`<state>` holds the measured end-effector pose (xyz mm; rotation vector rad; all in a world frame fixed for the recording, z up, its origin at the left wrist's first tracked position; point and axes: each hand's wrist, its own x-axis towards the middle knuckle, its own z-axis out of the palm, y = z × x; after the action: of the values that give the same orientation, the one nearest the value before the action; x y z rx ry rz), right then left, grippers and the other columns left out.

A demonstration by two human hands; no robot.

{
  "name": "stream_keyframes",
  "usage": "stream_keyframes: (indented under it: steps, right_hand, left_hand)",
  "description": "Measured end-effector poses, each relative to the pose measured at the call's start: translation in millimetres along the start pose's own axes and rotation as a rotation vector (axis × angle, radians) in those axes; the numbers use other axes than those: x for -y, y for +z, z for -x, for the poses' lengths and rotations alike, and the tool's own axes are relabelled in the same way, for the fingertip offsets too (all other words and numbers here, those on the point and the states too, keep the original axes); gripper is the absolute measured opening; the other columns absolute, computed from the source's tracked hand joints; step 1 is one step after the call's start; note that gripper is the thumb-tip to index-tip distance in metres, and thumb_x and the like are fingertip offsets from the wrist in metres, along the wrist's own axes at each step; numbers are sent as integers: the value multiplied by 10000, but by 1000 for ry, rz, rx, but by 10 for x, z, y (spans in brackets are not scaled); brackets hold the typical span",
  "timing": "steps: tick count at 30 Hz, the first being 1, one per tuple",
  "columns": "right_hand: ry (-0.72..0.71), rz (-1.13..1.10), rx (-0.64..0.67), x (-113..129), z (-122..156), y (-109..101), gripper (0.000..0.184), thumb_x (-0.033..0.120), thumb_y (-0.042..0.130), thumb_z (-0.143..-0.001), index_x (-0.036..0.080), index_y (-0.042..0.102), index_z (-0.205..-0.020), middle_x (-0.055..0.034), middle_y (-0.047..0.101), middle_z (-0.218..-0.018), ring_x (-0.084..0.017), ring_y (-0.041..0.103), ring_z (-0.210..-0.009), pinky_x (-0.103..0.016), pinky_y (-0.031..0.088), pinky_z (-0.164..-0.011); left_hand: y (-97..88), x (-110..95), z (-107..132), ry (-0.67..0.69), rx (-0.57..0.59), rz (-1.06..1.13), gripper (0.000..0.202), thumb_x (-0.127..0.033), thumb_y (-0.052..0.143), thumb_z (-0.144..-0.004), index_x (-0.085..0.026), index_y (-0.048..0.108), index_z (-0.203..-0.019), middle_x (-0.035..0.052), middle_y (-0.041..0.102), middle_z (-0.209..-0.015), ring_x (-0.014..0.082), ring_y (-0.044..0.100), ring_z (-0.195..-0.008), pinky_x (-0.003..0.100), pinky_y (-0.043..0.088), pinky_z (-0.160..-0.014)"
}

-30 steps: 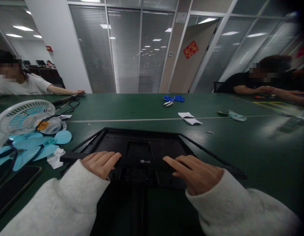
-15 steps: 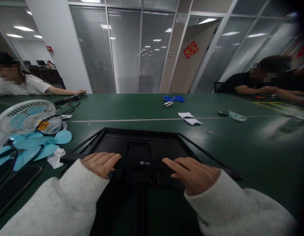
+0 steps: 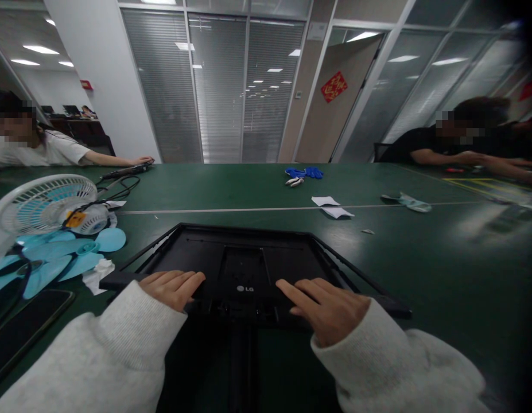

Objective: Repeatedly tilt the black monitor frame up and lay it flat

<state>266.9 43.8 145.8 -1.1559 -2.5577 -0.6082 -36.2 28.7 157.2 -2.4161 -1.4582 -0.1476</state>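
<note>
A black LG monitor back panel (image 3: 274, 261) lies low in front of me, tilted, with its logo towards me. Around it runs a thin black frame (image 3: 362, 274), with gaps showing at the left and right sides. My left hand (image 3: 173, 288) grips the panel's near edge left of the logo, fingers flat on top and thumb below. On the other side of the logo, my right hand (image 3: 328, 304) holds the same edge in the same way. A dark upright piece (image 3: 240, 367), perhaps a stand, shows below the panel between my forearms; its details are lost in shadow.
On the left are a white fan (image 3: 46, 201), blue fan blades (image 3: 76, 249), crumpled paper (image 3: 97, 276) and a dark flat slab (image 3: 28, 327). Farther off lie blue gloves (image 3: 306, 172), folded paper (image 3: 332, 207) and a wrapper (image 3: 412, 202). People sit at both far sides.
Both my hands and the panel with its frame have shifted slightly left and a little lower. My grip looks the same.
</note>
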Motion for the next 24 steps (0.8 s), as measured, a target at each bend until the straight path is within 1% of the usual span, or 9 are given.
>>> stream_keyframes:
  steps: [3, 6, 8, 14, 20, 24]
  right_hand:
    - [0, -19, 40, 4, 11, 15, 345, 169, 550, -843, 255, 579, -1176, 20, 663, -856, -118, 587, -672, -235, 386, -525]
    - [-6, -21, 80, 12, 24, 33, 356, 184, 559, -839, 262, 570, -1187, 16, 664, -864, -117, 591, -680, -231, 381, -517]
    - [2, -36, 103, 21, 32, 41, 368, 187, 577, -829, 269, 563, -1187, 18, 665, -873, -117, 594, -689, -225, 375, -509]
    - [42, -85, 171, 55, 42, 41, 422, 172, 640, -777, 293, 552, -1171, 36, 669, -875, -134, 612, -711, -223, 384, -519]
    - [53, -85, 237, 83, 47, 58, 434, 187, 651, -751, 312, 544, -1153, 51, 670, -865, -135, 629, -711, -220, 365, -502]
    - [67, -99, 281, 94, 54, 78, 430, 190, 640, -749, 320, 546, -1148, 45, 683, -882, -144, 647, -724, -231, 406, -525]
  left_hand:
    - [-20, 5, -4, -28, 76, 29, 383, -123, 342, -878, -201, 620, -1129, 48, 692, -1085, 190, 648, -999, 318, 477, -862]
    - [-30, 46, 4, -41, 123, 104, 368, -151, 390, -866, -271, 597, -1147, 15, 692, -1079, 168, 643, -994, 279, 461, -868]
    - [-32, 75, 9, -40, 157, 145, 360, -173, 424, -858, -295, 582, -1158, 8, 691, -1075, 164, 642, -988, 266, 456, -868]
    - [-43, 80, -24, -45, 264, 179, 351, -185, 461, -830, -303, 574, -1140, 4, 693, -1049, 173, 649, -970, 274, 458, -861]
    - [-41, 40, -99, -61, 405, 152, 344, -173, 450, -805, -284, 598, -1095, 13, 704, -984, 185, 659, -944, 285, 462, -843]
    - [-25, 32, -134, -71, 454, 152, 312, -217, 457, -815, -295, 602, -1080, 4, 710, -944, 188, 663, -911, 291, 465, -830]
